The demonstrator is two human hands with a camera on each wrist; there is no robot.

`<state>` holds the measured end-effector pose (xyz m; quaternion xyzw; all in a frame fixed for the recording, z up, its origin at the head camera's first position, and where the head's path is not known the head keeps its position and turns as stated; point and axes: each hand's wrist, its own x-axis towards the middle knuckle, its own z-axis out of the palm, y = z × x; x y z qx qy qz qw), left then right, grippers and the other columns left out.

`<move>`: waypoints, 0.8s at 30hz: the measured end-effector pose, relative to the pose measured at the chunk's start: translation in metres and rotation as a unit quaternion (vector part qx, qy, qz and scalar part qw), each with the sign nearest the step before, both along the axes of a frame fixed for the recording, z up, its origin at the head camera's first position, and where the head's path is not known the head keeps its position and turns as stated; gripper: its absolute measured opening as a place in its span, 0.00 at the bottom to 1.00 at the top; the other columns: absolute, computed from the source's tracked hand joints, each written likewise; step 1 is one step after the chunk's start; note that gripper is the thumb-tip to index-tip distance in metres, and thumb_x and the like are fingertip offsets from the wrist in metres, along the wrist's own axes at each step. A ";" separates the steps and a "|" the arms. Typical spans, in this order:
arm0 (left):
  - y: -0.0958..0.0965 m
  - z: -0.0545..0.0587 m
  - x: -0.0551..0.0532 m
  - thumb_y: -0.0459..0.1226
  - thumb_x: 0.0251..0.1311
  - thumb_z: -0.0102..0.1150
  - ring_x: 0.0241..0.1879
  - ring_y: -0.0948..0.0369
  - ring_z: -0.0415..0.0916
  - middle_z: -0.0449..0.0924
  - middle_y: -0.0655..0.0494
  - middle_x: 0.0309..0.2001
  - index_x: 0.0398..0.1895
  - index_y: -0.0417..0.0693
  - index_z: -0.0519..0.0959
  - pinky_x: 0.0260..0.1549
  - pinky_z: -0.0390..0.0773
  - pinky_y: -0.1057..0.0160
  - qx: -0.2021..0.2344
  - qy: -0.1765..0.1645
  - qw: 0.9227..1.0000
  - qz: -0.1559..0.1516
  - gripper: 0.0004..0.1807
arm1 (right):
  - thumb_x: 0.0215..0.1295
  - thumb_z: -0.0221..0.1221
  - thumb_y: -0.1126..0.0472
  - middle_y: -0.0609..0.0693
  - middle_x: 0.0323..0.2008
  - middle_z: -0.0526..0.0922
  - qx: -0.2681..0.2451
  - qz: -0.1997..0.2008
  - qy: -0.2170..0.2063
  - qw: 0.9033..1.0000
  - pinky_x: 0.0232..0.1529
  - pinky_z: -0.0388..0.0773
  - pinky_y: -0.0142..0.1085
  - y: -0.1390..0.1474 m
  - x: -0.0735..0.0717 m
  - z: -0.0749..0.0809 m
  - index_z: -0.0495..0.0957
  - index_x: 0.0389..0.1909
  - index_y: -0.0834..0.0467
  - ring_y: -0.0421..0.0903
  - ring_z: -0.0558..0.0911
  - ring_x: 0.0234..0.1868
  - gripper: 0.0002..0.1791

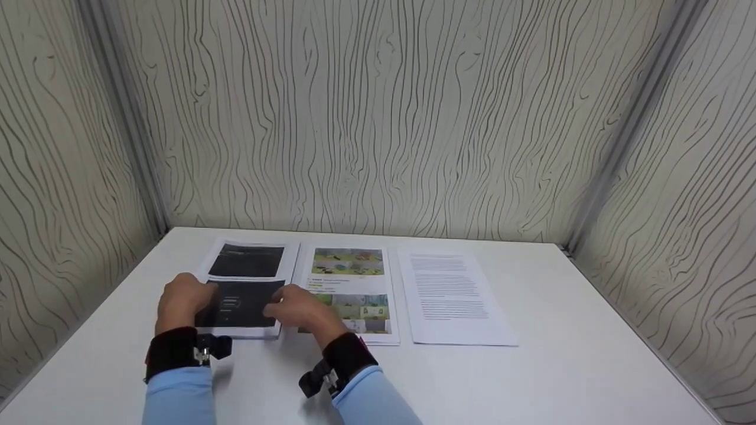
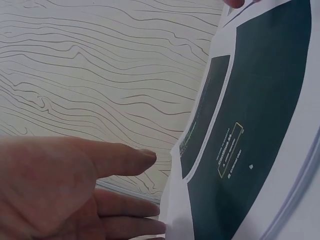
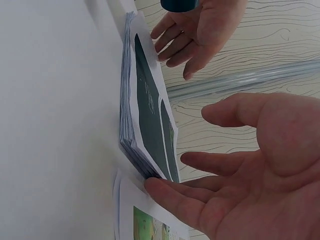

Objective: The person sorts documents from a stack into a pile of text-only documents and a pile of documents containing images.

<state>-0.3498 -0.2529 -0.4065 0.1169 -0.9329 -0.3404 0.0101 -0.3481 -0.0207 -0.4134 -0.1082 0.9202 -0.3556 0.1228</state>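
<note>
A thick stack of printed sheets (image 1: 245, 304), its top page showing two dark pictures, lies at the left of the white table. Along its left edge is my left hand (image 1: 182, 300), its fingers fairly straight with the tips at the paper in the left wrist view. My right hand (image 1: 300, 308) is at the opposite edge; in the right wrist view its fingers (image 3: 175, 197) are extended and one fingertip meets the stack's corner. Both thumbs stand apart from the paper. The layered sheet edges of the stack (image 3: 127, 95) show in the right wrist view.
Close to the right of the stack lies a second pile with colour pictures (image 1: 348, 286), partly under my right hand. Farther right is a pile of text pages (image 1: 455, 298). Wood-patterned panels (image 1: 354, 118) enclose the white table (image 1: 472, 383) at the back and sides.
</note>
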 end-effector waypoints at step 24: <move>-0.009 -0.009 -0.006 0.29 0.67 0.43 0.68 0.25 0.72 0.70 0.18 0.70 0.72 0.22 0.68 0.66 0.77 0.35 0.029 0.015 0.999 0.038 0.31 | 0.69 0.66 0.67 0.62 0.52 0.86 -0.172 -0.058 0.024 0.983 0.43 0.91 0.39 0.005 -0.011 -0.003 0.70 0.72 0.71 0.53 0.93 0.39 0.32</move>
